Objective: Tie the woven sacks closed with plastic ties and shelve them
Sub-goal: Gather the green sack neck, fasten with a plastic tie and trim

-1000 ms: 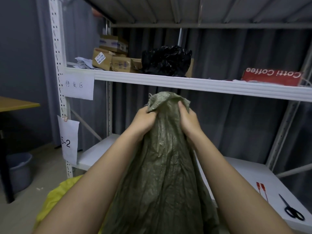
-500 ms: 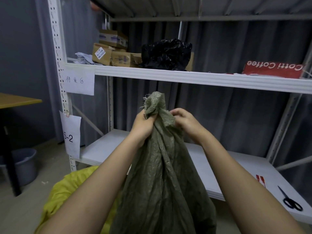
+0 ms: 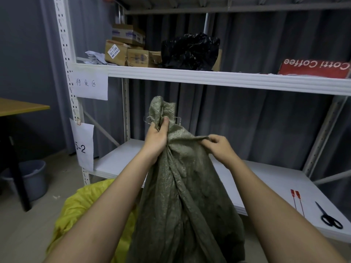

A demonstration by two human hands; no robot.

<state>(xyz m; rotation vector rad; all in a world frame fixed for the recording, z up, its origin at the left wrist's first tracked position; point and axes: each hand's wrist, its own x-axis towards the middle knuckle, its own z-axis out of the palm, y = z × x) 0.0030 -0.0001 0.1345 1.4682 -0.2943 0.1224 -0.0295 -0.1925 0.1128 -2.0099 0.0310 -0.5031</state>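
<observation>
White metal shelf unit (image 3: pixel 209 77) is sitting in front of grey curtains. Left hand (image 3: pixel 156 138) is gripping the green woven sack (image 3: pixel 182 196) by its bunched neck, right hand (image 3: pixel 220 146) pinching a fold just right of that grip. Red plastic ties (image 3: pixel 297 201) and scissors (image 3: pixel 330 219) are lying on the lower shelf (image 3: pixel 266 179), well right of it; yellow sack (image 3: pixel 79 209) is slumping below-left.

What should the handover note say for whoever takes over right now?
Left hand: grip round the gathered neck of the green sack, holding it upright.
Right hand: pinching a loose fold of the sack's mouth, off to the side.
Red ties and scissors lie on the lower shelf, right side. A yellow sack sits on the floor behind.
Done: neck mostly bunched.
Left: gather in the last fold, tie it, shelve it; yellow sack's state can't be told.
</observation>
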